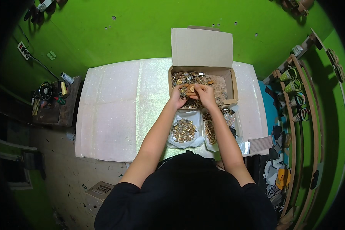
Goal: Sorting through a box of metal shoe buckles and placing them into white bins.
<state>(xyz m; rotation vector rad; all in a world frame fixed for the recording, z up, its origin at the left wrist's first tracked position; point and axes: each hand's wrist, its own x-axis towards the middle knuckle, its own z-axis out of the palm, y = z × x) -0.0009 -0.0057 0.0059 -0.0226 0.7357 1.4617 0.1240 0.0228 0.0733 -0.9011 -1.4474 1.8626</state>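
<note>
- Left hand (176, 97) — curled around a jewelry cluster (183, 92).
- Right hand (204, 95) — fingertips pinching a small gold-toned piece (192, 88), just beside the left.
- Beneath both hands: an open cardboard box (234, 85) holding loose jewelry (191, 78).

Power strip (23, 50), white thread spool (67, 78) well left of the left hand (177, 97), green sandals (293, 85) well right of it
</note>
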